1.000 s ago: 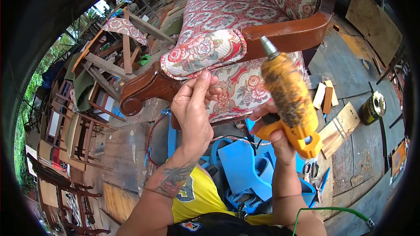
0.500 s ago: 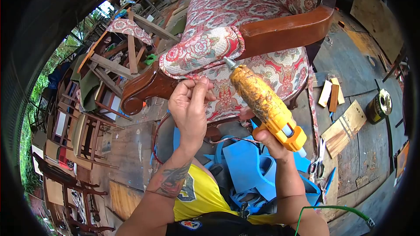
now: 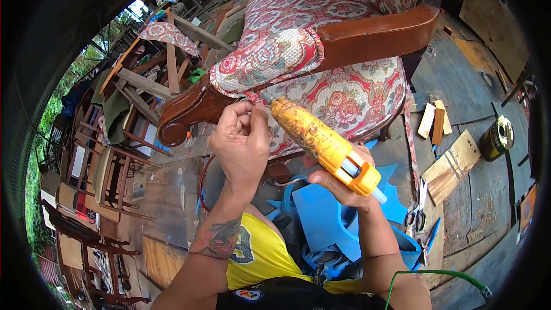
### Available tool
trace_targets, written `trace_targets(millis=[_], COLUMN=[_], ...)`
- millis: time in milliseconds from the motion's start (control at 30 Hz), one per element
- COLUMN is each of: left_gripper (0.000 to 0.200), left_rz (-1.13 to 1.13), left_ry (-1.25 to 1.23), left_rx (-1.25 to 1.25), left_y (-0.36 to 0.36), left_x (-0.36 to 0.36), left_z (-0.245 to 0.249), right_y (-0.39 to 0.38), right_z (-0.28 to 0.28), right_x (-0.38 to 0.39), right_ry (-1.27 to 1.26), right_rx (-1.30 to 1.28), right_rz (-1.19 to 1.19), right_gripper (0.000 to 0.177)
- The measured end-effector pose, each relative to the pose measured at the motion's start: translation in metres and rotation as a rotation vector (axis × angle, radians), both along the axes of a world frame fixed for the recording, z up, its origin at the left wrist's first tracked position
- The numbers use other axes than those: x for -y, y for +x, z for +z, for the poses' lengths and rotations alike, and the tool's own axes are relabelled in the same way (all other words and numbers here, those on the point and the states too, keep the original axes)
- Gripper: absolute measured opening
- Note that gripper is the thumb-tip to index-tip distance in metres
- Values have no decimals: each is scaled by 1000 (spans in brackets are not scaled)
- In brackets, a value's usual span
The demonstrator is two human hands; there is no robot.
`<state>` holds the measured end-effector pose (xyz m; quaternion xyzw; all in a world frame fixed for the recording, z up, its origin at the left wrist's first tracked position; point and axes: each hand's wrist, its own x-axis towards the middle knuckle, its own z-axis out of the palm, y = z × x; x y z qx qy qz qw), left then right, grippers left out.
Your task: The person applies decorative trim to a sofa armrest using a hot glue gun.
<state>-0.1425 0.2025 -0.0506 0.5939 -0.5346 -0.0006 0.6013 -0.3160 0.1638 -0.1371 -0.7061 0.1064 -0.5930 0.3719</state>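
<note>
A yellow, stained glue gun [image 3: 313,135] with a clear glue stick at its rear is gripped in my right hand [image 3: 338,186]. Its metal nozzle points up and left, close to the fingertips of my left hand [image 3: 244,138]. Those fingers pinch the end of a red patterned piping cord [image 3: 255,99] at the lower edge of the floral armrest pad [image 3: 267,60]. Piping runs along the pad's edge, on the sofa's brown wooden armrest [image 3: 373,34]. Below the arm, the floral seat front [image 3: 344,100] shows behind the glue gun.
Blue foam scraps [image 3: 327,212] lie on the floor before me. Scissors [image 3: 420,206], wood offcuts [image 3: 439,125], a plywood piece [image 3: 450,166] and an open can [image 3: 498,138] are at the right. Stacked wooden chairs [image 3: 109,178] stand at the left.
The glue gun has moved left and slightly down, its nozzle going from the pad's right part to beside my left fingertips. My left hand has shifted slightly left.
</note>
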Motion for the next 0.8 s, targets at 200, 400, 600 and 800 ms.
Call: trace_targets(millis=[200,400,600,800], left_gripper=[7,6,6,6], left_rz=[96,112,92,78], left_ry=[-27,-39,-37,-24], left_rx=[141,191,182,191], left_y=[11,13,16,16], left_x=[3,1,1,0], left_z=[-6,-6,-7,-7], right_y=[14,24,29,28], right_z=[-2,-8,-13,-17], right_x=[4,6,6,9], right_ry=[52,177,288,315], right_rx=[-17,-9,46,-8], right_rz=[8,87,208,288], right_gripper=[34,33,20,26])
